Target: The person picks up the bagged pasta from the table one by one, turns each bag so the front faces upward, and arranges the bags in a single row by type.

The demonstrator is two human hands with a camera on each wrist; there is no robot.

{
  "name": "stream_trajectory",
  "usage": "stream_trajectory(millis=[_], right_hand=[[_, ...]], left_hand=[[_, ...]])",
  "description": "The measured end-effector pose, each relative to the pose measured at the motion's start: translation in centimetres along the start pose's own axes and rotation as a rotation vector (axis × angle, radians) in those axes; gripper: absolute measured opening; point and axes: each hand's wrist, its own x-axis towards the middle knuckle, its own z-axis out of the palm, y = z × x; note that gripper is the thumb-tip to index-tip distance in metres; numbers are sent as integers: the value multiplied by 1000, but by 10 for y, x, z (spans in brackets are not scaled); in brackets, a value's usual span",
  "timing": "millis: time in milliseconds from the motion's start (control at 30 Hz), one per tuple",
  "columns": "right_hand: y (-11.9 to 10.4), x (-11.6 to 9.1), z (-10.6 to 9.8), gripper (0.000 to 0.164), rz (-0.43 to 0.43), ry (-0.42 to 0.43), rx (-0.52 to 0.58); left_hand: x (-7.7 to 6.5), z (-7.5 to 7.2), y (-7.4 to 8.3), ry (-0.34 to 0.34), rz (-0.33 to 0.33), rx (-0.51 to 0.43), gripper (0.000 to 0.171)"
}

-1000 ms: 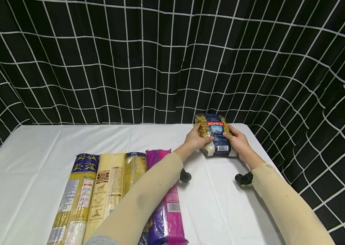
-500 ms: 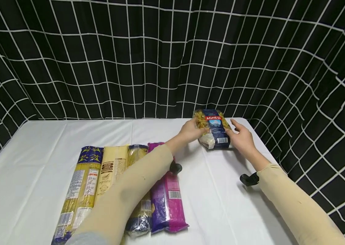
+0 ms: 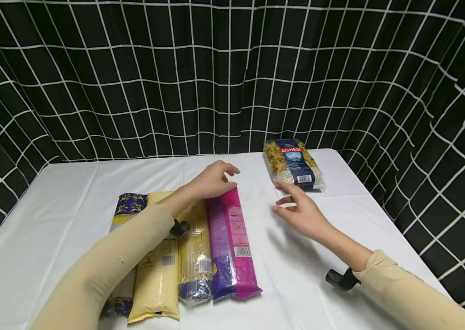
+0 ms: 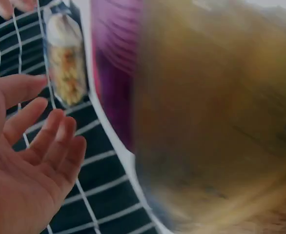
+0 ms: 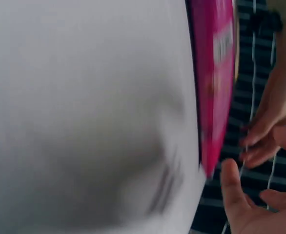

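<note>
The bag of short pasta (image 3: 275,158) with a dark blue AGNESI label lies at the table's far right corner, with neither hand holding it. My left hand (image 3: 212,181) hovers over the far end of a pink and purple packet (image 3: 238,250), its fingers loosely bent around nothing. Just in front of the pasta bag is my right hand (image 3: 304,215), fingers apart and holding nothing. In the left wrist view, the left palm (image 4: 30,180) shows bare. Whether the left fingers touch the pink packet is hard to tell.
Left of the pink packet lie a clear spaghetti packet (image 3: 195,261), a cream packet (image 3: 156,279) and a blue-topped spaghetti packet (image 3: 131,204), partly under the left forearm. A white cloth (image 3: 51,229) covers the table. Black curtains with a white grid (image 3: 154,82) enclose it.
Both hands have let go of the pasta bag, which stays at the far right corner. My left hand has moved left to above the packets; the right has drawn back toward me. The view has shifted slightly.
</note>
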Motion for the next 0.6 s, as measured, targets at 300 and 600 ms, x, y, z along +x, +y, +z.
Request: stream_trajectory(millis=[300, 600], right_hand=[[-15, -31, 60, 85, 62, -300, 80], [-19, -29, 74, 90, 59, -281, 49]], left_hand=[[-10, 2, -36, -188, -100, 65, 61], [-7, 6, -48, -187, -146, -38, 66]])
